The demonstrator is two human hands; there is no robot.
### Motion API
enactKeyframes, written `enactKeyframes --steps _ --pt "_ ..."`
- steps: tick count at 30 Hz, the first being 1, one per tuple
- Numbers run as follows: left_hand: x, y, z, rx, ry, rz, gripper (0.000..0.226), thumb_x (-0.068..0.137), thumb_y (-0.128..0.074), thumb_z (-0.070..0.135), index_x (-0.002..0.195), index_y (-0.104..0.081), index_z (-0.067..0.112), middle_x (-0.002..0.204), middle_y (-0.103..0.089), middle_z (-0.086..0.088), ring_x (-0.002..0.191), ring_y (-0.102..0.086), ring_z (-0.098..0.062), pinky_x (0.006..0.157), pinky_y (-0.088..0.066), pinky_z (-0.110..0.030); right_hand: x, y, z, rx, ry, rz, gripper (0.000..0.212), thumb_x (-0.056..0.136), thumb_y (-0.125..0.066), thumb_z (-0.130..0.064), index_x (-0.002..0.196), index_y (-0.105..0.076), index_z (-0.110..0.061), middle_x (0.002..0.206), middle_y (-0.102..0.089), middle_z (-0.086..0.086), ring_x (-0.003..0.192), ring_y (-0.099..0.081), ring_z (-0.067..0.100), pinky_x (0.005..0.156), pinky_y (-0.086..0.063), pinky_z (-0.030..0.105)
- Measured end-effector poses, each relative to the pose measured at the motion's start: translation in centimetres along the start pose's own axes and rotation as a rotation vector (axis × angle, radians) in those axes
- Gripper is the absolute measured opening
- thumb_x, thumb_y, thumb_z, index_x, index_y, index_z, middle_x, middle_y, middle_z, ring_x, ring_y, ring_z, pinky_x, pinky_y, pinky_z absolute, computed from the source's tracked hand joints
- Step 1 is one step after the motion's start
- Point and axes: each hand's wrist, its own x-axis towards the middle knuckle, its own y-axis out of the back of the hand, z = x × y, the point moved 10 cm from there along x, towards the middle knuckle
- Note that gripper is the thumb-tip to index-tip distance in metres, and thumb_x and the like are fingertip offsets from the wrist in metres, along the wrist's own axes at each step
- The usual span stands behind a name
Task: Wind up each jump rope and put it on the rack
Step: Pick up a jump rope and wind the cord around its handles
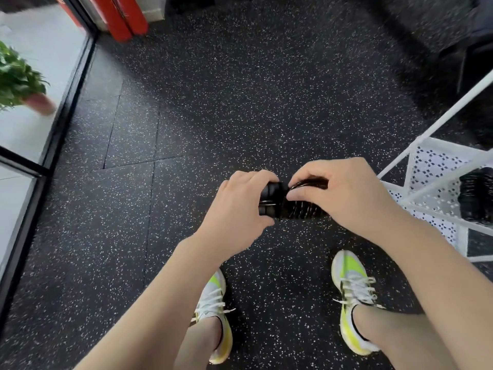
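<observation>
A black jump rope (286, 202) is held in front of me above the speckled floor, its cord wound in tight coils around the two black handles. My left hand (237, 209) grips the handle end of the bundle. My right hand (344, 193) holds the coiled end, thumb and fingers pinching the cord on top. The white metal rack (432, 166) stands at the right, and a wound black rope (476, 198) lies on its perforated shelf.
The dark speckled rubber floor (213, 102) stretches ahead. A glass wall with a black frame (66, 108) runs along the left, with a potted plant (18, 81) behind it. Red equipment (122, 20) stands at the back. My feet in white-and-yellow shoes (349, 295) are below.
</observation>
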Motion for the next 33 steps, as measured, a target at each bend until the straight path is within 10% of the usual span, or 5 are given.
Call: enactKeyframes --steps 33 --pt "-1.7 0.6 0.2 -0.323 -0.009 -0.323 0.065 0.067 -0.088 0.002 0.113 -0.06 0.039 0.099 -0.066 0.017 0.092 -0.063 -0.007 0.081 -0.053 -0.026 0.5 -0.5 1.1 0.214 -0.014 -0.202 0.011 0.092 -0.071 -0.024 0.09 -0.078 -0.033 0.091 -0.074 -0.021 0.089 -0.065 -0.006 0.083 -0.041 0.02"
